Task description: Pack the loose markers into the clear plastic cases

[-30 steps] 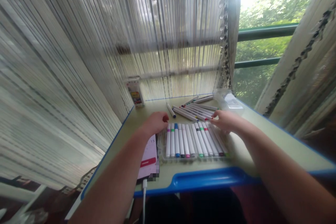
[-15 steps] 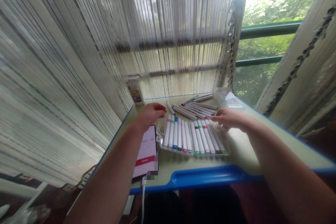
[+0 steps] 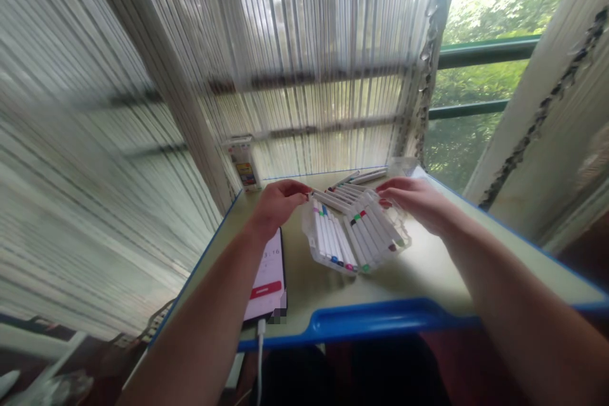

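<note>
A clear plastic marker tray full of white markers with coloured caps is tipped up off the green desk, its far edge raised. My left hand pinches the tray's far left corner. At the far right edge, my right hand has its fingers curled over the tray. Behind the tray, several loose markers lie in a heap on the desk.
A phone with a lit screen and a white cable lies left of the tray. A small printed box stands at the back left, a clear lid at the back right. Striped curtains hang behind; a raised blue lip edges the desk front.
Both hands have lifted the tray's far edge, so it has gone from lying flat to tilted toward me. It also shifted slightly right and away from the phone.
</note>
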